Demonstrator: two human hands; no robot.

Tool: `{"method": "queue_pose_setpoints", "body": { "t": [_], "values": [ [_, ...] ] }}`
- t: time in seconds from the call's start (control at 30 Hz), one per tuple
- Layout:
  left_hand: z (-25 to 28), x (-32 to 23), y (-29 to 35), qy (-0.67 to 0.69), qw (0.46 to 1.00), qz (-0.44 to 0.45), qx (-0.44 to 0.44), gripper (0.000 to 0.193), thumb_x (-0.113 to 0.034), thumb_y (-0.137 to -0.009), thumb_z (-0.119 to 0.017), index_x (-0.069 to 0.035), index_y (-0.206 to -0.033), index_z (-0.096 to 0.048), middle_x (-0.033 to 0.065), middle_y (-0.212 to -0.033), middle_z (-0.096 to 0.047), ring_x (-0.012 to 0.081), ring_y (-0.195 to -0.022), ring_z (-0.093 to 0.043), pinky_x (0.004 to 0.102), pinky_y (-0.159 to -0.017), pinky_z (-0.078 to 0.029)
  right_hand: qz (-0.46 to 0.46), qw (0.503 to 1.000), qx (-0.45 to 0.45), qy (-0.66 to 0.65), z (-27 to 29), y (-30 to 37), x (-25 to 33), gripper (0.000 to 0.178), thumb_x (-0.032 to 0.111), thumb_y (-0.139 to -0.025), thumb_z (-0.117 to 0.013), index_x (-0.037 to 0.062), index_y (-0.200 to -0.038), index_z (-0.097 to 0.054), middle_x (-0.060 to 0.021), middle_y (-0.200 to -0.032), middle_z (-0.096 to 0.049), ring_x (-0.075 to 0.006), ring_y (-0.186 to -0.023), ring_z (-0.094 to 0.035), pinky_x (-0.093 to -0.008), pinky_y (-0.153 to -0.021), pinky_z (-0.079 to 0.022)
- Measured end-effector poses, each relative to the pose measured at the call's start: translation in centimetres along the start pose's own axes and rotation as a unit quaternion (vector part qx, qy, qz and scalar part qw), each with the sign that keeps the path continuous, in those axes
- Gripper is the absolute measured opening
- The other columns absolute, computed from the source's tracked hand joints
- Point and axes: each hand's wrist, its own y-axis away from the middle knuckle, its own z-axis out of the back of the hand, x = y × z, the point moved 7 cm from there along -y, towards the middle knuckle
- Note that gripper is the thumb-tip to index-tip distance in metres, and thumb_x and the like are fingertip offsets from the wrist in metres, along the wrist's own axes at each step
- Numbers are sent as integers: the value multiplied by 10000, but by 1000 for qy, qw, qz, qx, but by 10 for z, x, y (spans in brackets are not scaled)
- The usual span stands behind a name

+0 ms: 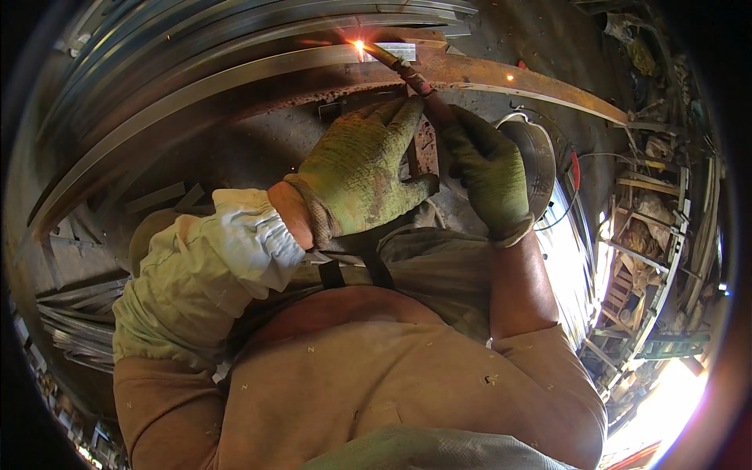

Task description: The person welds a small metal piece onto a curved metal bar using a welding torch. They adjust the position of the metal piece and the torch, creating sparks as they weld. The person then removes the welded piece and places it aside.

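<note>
My right hand (487,160), in a worn green glove, is closed round the handle of a welding torch (409,76). The torch's tip points up and left to a bright orange glow on a long metal bar (313,58). A short shiny metal piece (402,52) lies right beside the glow. My left hand (364,168), gloved alike, has its fingers stretched out and its thumb apart. Its fingertips reach close to the torch's neck; whether they touch it, I cannot tell. Under the bar, between my hands, a rusty metal support (425,149) shows.
Long metal strips (196,43) lie side by side beyond the bar. A round metal bucket (539,160) stands right of my right hand, near a thin cable (576,192). Ladder-like frames (646,258) lie at the right. Loose metal lengths (82,325) lie at the left.
</note>
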Motion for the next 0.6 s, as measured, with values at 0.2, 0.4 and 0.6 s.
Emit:
{"method": "queue_pose_setpoints", "body": {
  "t": [0.2, 0.4, 0.6],
  "values": [
    [1, 1, -3, 12, 1000, 4, 11, 772, -366, -861, -863, 50, -1448, -583, 296, -1327, -705, 502, -1204, -684, 551, -1057, -555, 10, 999, 15, -35, 1, -4, -6, 425, 267, -1103, -754, -16, -1419, -721, -109, -1263, -793, -142, -1158, -715, -299, -1009, -571],
    [-2, 5, -2, -4, 999, 26, 20, 785, -375, -851, -873, 41, -1450, -583, 284, -1369, -694, 482, -1228, -681, 551, -1072, -544, -2, 1000, 6, -18, 0, -5, 1, 448, 277, -1103, -758, -15, -1440, -712, -110, -1287, -793, -141, -1176, -710, -302, -1027, -565],
    [1, 4, -6, -21, 999, -28, 38, 876, -318, -821, -903, 26, -1543, -546, 269, -1511, -618, 469, -1323, -657, 513, -1130, -545, 13, 999, 9, -40, 6, -5, 6, 489, 267, -1102, -758, -15, -1495, -678, -104, -1285, -792, -133, -1154, -704, -283, -1024, -553]
  ]
}}
